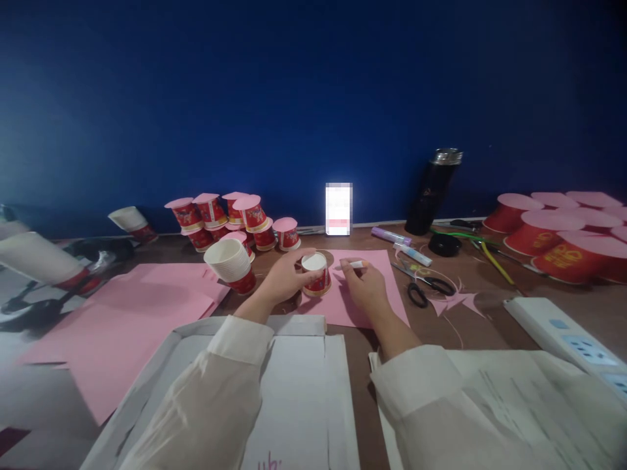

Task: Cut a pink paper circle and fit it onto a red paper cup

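A red patterned paper cup stands upside down on a sheet of pink paper, its white base facing up. My left hand grips the cup from the left, with fingers round its upper part. To the right of the cup, my right hand is closed on a short white stick with an orange end; its exact kind is unclear. Left of my left hand leans a nested stack of paper cups. Behind it stand several red cups topped with pink paper, piled in two layers.
Black scissors lie among pink paper scraps, near a purple tube and a white-blue tube. A dark bottle, lit screen, power strip, pink sheets, white box and larger red cups surround them.
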A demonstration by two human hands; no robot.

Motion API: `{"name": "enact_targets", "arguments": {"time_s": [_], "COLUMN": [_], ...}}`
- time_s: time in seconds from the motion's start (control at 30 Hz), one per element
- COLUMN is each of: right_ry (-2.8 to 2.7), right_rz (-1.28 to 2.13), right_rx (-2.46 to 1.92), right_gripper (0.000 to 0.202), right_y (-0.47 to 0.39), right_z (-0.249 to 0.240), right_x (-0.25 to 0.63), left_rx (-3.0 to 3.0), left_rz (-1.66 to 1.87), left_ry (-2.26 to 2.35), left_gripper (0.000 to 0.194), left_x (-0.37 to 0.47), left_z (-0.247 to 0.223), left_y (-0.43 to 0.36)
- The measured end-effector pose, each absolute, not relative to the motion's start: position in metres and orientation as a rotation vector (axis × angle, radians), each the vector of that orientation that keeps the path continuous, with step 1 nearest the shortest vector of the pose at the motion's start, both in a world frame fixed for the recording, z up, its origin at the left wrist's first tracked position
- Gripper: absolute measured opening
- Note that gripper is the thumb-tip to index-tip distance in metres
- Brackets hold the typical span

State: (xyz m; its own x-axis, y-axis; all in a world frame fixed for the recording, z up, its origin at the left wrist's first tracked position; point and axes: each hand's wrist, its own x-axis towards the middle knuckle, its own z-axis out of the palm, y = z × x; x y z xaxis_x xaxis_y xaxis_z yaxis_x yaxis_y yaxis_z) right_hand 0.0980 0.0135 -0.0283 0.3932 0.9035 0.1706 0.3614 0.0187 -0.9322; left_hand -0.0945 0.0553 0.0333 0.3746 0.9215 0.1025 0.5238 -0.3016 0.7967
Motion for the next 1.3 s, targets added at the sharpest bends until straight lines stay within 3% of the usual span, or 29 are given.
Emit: {"name": "enact_targets", "arguments": {"time_s": [0.3,1.0,1.3], "right_ry": [-1.26,-1.522,-1.719], "right_rz": [0.599,0.439,0.278], "right_rx": [-1.681,-1.963,-1.986], "right_gripper": [0.028,0.036,0.03], "right_y": [0.017,0.005,-0.015], "right_z": [-0.021,-0.003,0.009], "right_x": [0.093,0.108,0.094], "left_rx": [1.972,1.969,1.957], "left_rz": [0.783,0.715,0.794], "left_ry": [1.161,1.215,1.079], "left_gripper": [0.058,0.06,0.055], "left_x": [-0.096,-0.096,-0.096], "left_z": [0.028,0.039,0.029], "left_y": [0.059,0.053,0.06]}}
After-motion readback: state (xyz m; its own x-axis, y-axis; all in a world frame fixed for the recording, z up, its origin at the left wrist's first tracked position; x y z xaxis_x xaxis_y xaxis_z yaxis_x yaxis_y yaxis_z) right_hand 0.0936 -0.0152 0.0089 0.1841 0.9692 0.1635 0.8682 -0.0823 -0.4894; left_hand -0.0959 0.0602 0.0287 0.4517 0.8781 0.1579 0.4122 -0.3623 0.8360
